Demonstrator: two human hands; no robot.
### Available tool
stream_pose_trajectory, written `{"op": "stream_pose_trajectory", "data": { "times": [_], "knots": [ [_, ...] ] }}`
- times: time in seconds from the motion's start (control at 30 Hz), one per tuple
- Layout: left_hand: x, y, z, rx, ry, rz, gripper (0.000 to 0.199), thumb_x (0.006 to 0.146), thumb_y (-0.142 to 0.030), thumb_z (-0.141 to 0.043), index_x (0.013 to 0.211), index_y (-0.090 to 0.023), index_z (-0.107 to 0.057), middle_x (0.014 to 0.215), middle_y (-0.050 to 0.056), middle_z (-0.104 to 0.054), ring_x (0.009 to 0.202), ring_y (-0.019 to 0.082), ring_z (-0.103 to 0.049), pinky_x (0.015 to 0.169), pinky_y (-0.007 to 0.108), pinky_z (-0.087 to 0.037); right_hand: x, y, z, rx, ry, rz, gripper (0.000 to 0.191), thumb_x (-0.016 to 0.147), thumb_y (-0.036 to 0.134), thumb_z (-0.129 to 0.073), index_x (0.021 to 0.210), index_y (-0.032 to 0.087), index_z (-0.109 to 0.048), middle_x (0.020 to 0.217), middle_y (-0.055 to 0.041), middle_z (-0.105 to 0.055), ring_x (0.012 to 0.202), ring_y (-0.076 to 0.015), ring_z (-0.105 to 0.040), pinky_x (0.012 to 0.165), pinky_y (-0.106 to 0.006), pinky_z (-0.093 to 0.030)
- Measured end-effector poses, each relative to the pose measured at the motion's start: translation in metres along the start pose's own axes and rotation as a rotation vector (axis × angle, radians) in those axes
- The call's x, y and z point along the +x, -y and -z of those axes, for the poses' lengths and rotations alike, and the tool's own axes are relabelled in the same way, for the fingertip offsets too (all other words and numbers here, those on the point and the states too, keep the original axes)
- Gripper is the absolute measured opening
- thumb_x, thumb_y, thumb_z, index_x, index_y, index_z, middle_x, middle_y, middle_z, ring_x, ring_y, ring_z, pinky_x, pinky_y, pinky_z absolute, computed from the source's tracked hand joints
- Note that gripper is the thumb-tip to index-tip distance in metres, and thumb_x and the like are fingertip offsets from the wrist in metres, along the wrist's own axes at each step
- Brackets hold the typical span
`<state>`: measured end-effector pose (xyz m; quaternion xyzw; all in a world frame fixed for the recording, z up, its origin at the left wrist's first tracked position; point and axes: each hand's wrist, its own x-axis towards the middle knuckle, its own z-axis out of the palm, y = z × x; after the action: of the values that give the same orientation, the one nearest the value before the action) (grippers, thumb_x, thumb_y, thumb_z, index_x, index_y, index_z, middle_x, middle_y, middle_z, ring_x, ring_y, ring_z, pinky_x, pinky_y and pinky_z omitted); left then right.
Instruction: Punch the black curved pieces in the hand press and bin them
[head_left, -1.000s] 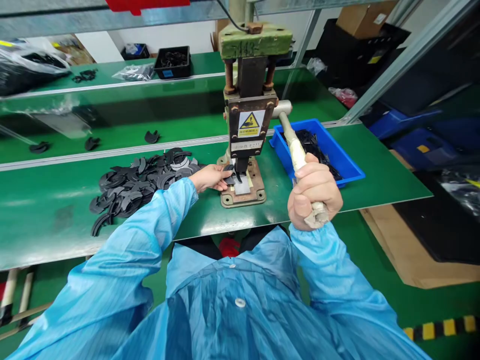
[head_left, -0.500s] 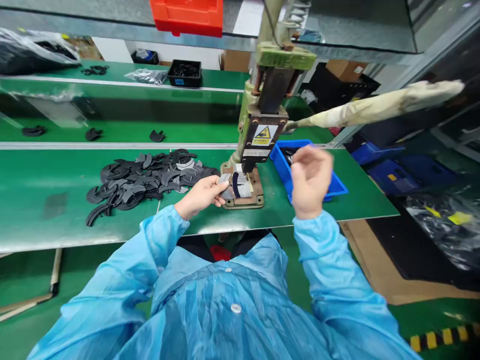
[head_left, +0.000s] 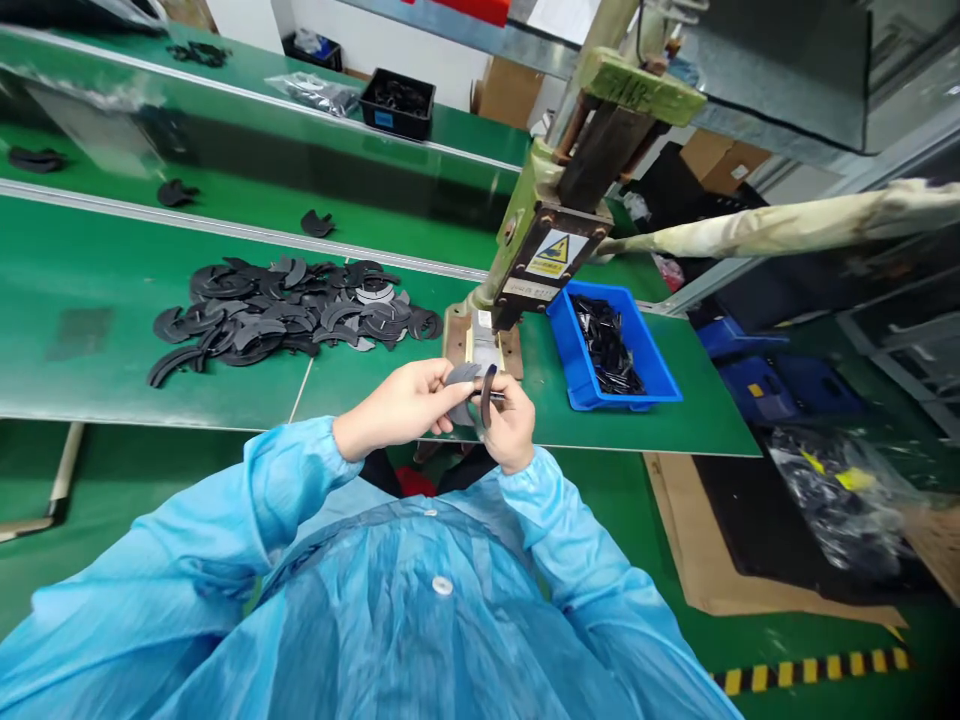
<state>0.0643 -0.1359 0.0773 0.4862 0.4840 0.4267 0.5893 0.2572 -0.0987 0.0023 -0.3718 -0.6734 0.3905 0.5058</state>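
Both my hands are close together in front of the press base [head_left: 455,345]. My left hand [head_left: 409,402] pinches a grey curved piece [head_left: 463,392] between thumb and fingers. Fingers of my right hand [head_left: 510,425] are closed on a dark curved strip [head_left: 487,396], which stands on edge beside the grey piece. Whether the two pieces are joined I cannot tell. Behind them rises the green hand press [head_left: 525,225], its ram above a metal fixture [head_left: 485,343]. A pile of dark curved pieces [head_left: 277,310] lies on the green table to the left.
Right of the press stands a blue bin [head_left: 656,365] with black parts in it. The press's wrapped lever [head_left: 780,220] reaches out to the right. A black bin [head_left: 397,105] stands on the rear shelf. Three dark pieces lie behind the table's rail.
My right hand has come down and left from beside the blue bin and now holds the dark strip. The grey piece and dark strip have left the fixture toward me. The view has tilted.
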Motion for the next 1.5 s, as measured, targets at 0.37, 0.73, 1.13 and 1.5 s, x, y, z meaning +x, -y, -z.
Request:
{"op": "stream_pose_trajectory", "data": {
  "times": [0.37, 0.73, 1.13, 1.5],
  "knots": [
    [0.012, 0.001, 0.011, -0.031, 0.095, 0.094, 0.051, 0.082, -0.062, -0.089, 0.079, -0.021, -0.058, 0.056, -0.002, -0.060, 0.046, 0.013, -0.061, 0.046, 0.022, -0.047, -0.003, 0.007, 0.010, -0.134, 0.056, 0.096, 0.019, 0.102, 0.043, -0.065, 0.109, 0.025, -0.068, 0.098, -0.0035, -0.077, 0.085, -0.0167, -0.074, 0.079, -0.033, -0.062],
    [-0.003, 0.003, 0.003, 0.540, -0.121, -0.349, 0.034, 0.094, -0.047, -0.077, 0.073, -0.023, -0.063, 0.081, 0.004, -0.059, 0.077, 0.019, -0.054, 0.071, 0.030, -0.045, 0.000, 0.010, 0.029, -0.330, 0.195, 0.336, 0.009, 0.100, 0.030, -0.067, 0.106, 0.025, -0.070, 0.099, -0.0067, -0.080, 0.093, -0.0213, -0.076, 0.087, -0.040, -0.063],
    [0.016, 0.008, -0.005, 0.229, -0.081, -0.111, 0.045, 0.081, -0.055, -0.088, 0.076, -0.022, -0.059, 0.068, -0.004, -0.051, 0.062, 0.012, -0.043, 0.056, 0.023, -0.034, -0.009, 0.005, 0.031, -0.254, 0.133, 0.361, 0.012, 0.098, 0.027, -0.069, 0.110, 0.028, -0.073, 0.102, -0.0057, -0.082, 0.095, -0.0213, -0.079, 0.087, -0.041, -0.064],
    [0.094, 0.042, 0.050, -0.058, -0.159, 0.126, 0.047, 0.085, -0.056, -0.089, 0.080, -0.017, -0.064, 0.066, -0.001, -0.063, 0.051, 0.008, -0.057, 0.048, 0.018, -0.049, -0.017, -0.018, 0.063, -0.216, -0.050, 0.115, 0.021, 0.102, 0.029, -0.065, 0.123, 0.026, -0.070, 0.105, -0.0061, -0.075, 0.096, -0.0186, -0.077, 0.088, -0.038, -0.067]
  ]
}}
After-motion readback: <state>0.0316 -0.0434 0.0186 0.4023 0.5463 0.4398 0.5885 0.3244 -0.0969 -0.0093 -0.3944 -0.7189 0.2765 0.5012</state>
